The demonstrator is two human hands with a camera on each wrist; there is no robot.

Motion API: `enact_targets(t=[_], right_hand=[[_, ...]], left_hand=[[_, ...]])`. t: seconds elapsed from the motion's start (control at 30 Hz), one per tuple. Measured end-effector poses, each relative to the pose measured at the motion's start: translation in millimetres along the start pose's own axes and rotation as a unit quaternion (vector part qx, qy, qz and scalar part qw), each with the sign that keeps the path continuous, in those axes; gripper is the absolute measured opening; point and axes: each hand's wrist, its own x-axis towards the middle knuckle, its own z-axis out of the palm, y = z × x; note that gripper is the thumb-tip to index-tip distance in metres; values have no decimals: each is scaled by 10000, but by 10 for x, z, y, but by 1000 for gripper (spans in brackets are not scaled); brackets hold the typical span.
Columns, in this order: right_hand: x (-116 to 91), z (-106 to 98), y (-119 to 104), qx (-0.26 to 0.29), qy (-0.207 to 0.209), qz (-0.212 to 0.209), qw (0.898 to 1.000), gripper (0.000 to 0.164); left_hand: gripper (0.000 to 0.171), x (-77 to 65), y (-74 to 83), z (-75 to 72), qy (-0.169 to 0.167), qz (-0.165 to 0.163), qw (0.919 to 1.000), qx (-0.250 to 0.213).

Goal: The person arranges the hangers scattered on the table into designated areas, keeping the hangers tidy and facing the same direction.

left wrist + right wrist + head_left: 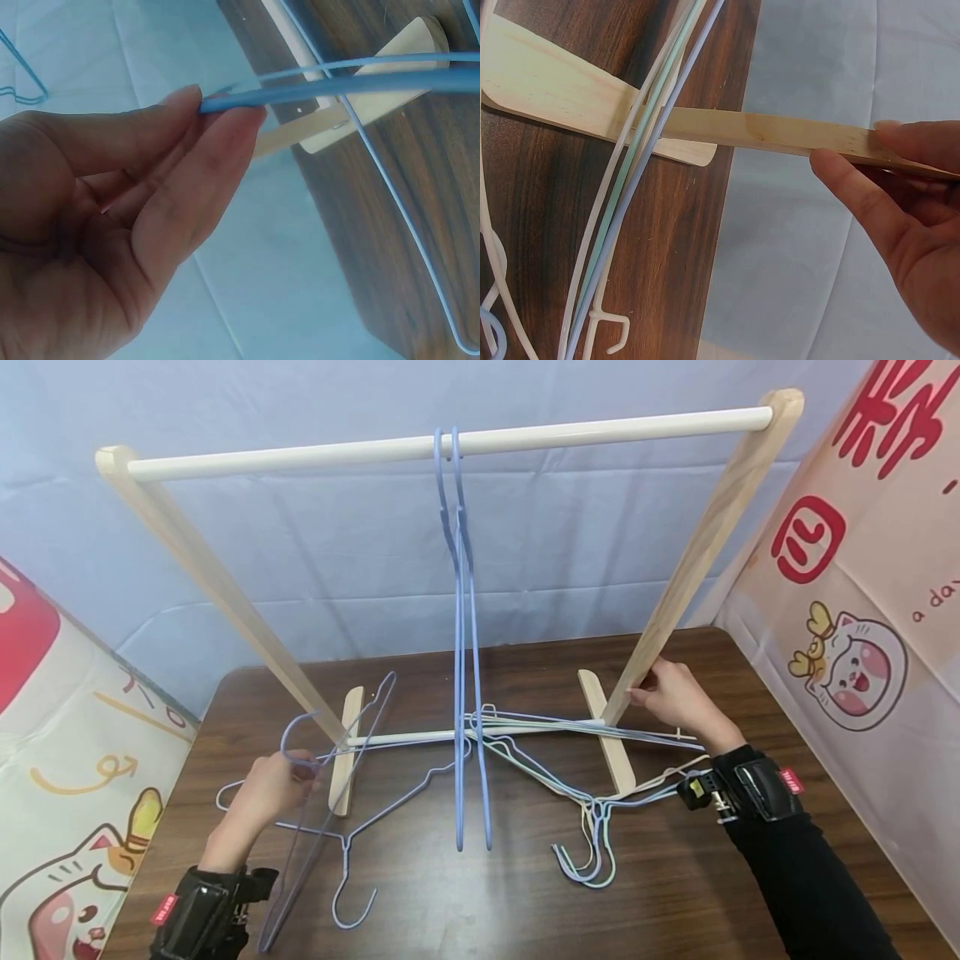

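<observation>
My left hand pinches a blue hanger between thumb and fingertips, near its hook. That hanger is tilted up in front of the rack's left foot. With thumb and fingers, my right hand grips the lower part of the right wooden post of a clothes rack. Two more blue hangers hang side by side at the middle of the rack's white top rod. Another blue hanger lies on the table near my left hand, its hook toward me.
Several hangers in blue, green and cream lie stacked at the right, hooks toward me, overlapping the rack's lower rod. The dark wooden table ends at a pale blue cloth backdrop. Printed cloths stand at both sides.
</observation>
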Motion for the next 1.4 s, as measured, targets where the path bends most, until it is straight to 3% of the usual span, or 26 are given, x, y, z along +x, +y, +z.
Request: enact_targets(t=[0.47,0.83,1.07,1.4], right_hand=[[4,2,14,25,-3,55,10000,26],[4,9,27,78,2,-1,10000,27],[9,10,30,98,-31,18,9999,28],[7,6,20,106,-54,58,9999,28]], left_hand=[[8,36,90,-16,-144,-269,9994,139],[15,110,210,-9,-137,-220,9997,-4],[15,151,323,-48,-371,-515,9975,-325],[12,193,461,-181,-346,-325,9989,-25]])
